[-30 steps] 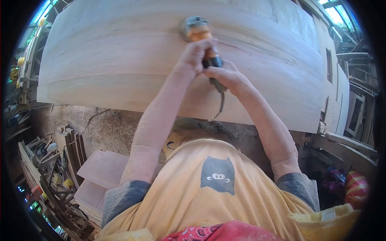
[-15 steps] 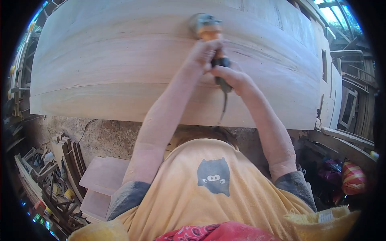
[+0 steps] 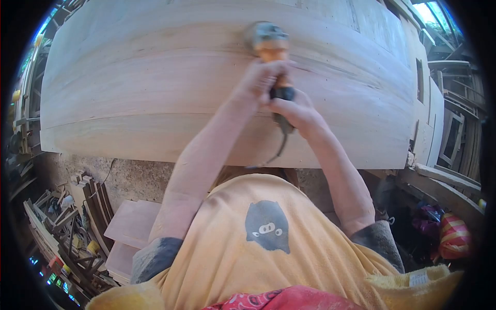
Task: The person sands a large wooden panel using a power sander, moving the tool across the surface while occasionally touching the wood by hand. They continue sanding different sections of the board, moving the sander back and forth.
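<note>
An orange and black angle grinder (image 3: 272,51) rests with its blurred head on a wide pale wooden panel (image 3: 134,77). My left hand (image 3: 264,78) is wrapped round the orange body, just behind the metal head. Closer to me, my right hand (image 3: 295,112) grips the black rear handle. From that end the power cord (image 3: 283,144) curves down towards the panel's near edge. The disc is smeared by motion and its face against the wood is hidden.
Offcuts and wooden strips (image 3: 62,227) are piled at lower left, beside some pale boards (image 3: 133,223). On the right lie more timber (image 3: 467,129) and a red-and-yellow striped bundle (image 3: 454,236). A yellow cloth (image 3: 263,217) covers my front.
Both hands and the angle grinder have shifted slightly towards me. The cord's lower end has swung to the left. My grip looks the same.
</note>
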`<state>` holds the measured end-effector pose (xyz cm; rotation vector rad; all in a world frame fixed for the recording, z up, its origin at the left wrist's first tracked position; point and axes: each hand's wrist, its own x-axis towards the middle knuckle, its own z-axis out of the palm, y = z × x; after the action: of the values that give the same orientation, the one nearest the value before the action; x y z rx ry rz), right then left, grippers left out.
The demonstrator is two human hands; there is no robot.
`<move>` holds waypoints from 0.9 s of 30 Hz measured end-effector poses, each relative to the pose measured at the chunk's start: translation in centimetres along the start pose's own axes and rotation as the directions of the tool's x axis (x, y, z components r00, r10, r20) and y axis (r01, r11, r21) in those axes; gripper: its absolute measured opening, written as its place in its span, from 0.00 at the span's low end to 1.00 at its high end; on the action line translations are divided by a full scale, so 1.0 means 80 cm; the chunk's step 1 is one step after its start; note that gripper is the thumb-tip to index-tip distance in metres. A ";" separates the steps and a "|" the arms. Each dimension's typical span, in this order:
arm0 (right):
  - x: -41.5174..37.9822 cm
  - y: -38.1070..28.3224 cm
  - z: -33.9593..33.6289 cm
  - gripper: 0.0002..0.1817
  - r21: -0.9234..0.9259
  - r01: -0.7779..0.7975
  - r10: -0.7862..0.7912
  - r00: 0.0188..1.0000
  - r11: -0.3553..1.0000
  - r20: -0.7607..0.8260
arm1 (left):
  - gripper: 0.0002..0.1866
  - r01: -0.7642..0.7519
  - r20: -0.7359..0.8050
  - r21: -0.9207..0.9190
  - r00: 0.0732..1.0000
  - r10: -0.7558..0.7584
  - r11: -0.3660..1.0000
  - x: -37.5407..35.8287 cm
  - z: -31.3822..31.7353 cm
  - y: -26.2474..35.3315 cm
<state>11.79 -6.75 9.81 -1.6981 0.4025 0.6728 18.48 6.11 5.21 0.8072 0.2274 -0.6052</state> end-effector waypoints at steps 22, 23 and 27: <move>-0.131 0.100 -0.238 0.24 0.388 0.229 -0.039 0.897 0.893 -0.440 | 0.38 -0.197 0.445 0.801 0.828 0.342 -0.565 0.049 0.060 -0.114; -0.131 0.103 -0.243 0.24 0.385 0.219 -0.046 0.911 0.897 -0.410 | 0.40 -0.162 0.428 0.811 0.819 0.382 -0.562 0.050 0.046 -0.100; -0.115 0.120 -0.246 0.24 0.408 0.203 -0.055 0.937 0.890 -0.345 | 0.41 0.042 0.305 0.820 0.812 0.498 -0.571 0.054 0.013 -0.072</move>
<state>3.22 -28.87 10.79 -1.3812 0.6165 0.1727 18.55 0.48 0.61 2.8755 -0.4704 0.2096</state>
